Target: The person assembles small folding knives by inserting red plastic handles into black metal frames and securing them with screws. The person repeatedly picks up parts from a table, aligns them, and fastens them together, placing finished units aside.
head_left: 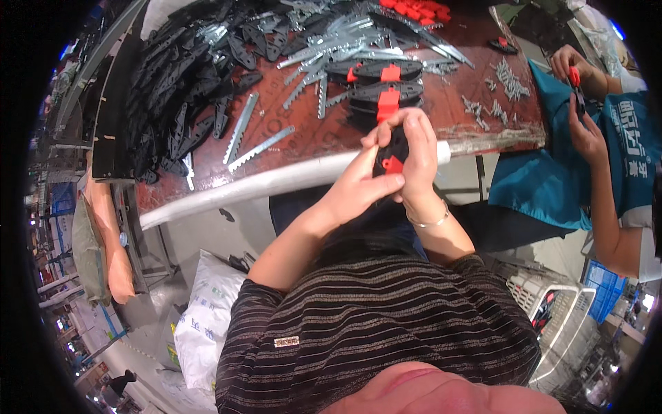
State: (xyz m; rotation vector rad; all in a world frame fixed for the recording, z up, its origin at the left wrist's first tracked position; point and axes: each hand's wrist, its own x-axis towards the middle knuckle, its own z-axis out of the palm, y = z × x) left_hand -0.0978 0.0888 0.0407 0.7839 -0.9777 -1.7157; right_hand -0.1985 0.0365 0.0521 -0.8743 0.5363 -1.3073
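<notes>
Both my hands meet just in front of the table's near edge, holding one black plastic handle with a red button (393, 162). My left hand (358, 183) presses a thumb and fingers against its lower side. My right hand (414, 155) wraps over it from above; a thin bracelet circles that wrist. On the reddish table (448, 103) just beyond lie two or three assembled black handles with red clips (386, 83). Loose serrated metal blades (252, 134) lie to the left.
A heap of black handle halves (179, 90) covers the table's left; red parts (414, 10) and small screws (507, 79) lie at the far right. A co-worker in a teal apron (593, 131) works at right. A white sack (203, 317) and wire basket (552, 303) stand on the floor.
</notes>
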